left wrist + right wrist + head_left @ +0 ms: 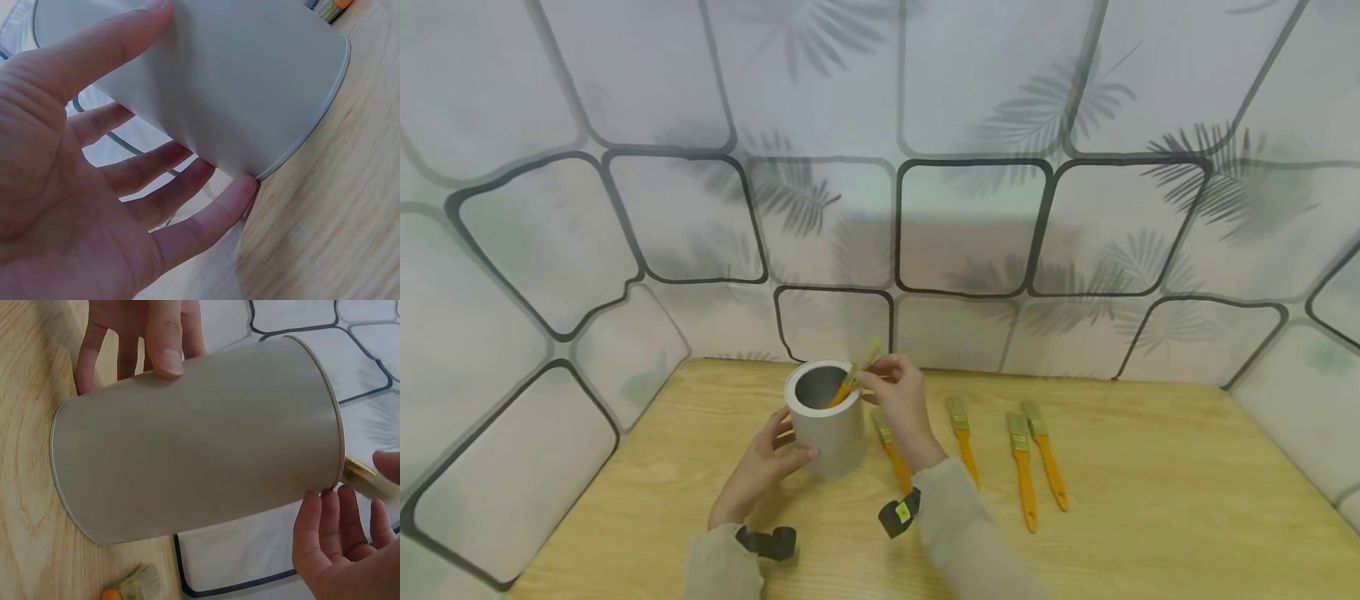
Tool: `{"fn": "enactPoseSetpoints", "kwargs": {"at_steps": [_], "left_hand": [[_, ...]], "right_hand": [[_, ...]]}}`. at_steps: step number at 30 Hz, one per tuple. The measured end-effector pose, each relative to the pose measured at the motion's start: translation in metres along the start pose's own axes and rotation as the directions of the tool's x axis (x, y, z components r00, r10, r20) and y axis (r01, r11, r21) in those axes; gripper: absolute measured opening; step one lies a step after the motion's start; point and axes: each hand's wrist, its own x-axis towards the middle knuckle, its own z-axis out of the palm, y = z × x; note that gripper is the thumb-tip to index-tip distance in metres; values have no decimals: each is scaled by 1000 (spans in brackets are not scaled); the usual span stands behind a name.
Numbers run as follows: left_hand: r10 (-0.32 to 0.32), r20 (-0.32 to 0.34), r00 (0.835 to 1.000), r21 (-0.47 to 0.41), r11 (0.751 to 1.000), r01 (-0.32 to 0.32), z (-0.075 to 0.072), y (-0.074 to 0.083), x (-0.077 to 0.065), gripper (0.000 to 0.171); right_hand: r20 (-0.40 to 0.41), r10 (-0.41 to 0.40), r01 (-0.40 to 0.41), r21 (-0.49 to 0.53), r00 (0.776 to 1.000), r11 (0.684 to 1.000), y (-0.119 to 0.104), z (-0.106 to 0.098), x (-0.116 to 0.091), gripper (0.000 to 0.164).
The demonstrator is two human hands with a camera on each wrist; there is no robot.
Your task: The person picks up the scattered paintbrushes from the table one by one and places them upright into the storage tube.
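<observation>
A grey cylindrical container (829, 433) with a pale rim stands on the table. My left hand (763, 471) holds its left side, thumb in front and fingers spread behind, as the left wrist view also shows. One paintbrush (852, 377) leans inside, orange handle down and pale bristles up past the right rim. My right hand (901, 400) is at that rim. In the right wrist view its fingertips (310, 503) touch the rim beside the brush ferrule (359, 474), with the thumb apart from the fingers. Another paintbrush (891, 454) lies partly hidden under my right wrist.
Three more paintbrushes with orange handles lie to the right: one brush (961, 433) near my right forearm, then a pair, the left brush (1022, 467) and the right brush (1047, 458). Behind the wooden table (1165, 475) hangs a patterned cloth (970, 225).
</observation>
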Motion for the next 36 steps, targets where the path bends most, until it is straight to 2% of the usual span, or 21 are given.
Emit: {"fn": "enactPoseSetpoints", "kwargs": {"at_steps": [7,16,25,30,36], "left_hand": [[-21,-4,1000,9,1000,21,0,-1,0,86],[-17,2,1000,-6,1000,17,2,-3,0,86],[-34,-14,999,15,999,34,1,-2,-3,88],[-32,-11,999,14,999,32,1,0,-3,89],[-47,-1,999,3,999,47,-1,0,-1,90]], "right_hand": [[-8,58,-58,20,998,998,2,-23,1,20],[-4,177,-177,-66,984,982,-1,-70,-1,24],[-28,230,-232,-97,973,968,-3,-111,2,29],[-9,238,-237,-135,971,962,-11,-131,3,37],[0,285,-278,-211,959,937,-19,-151,2,50]]}}
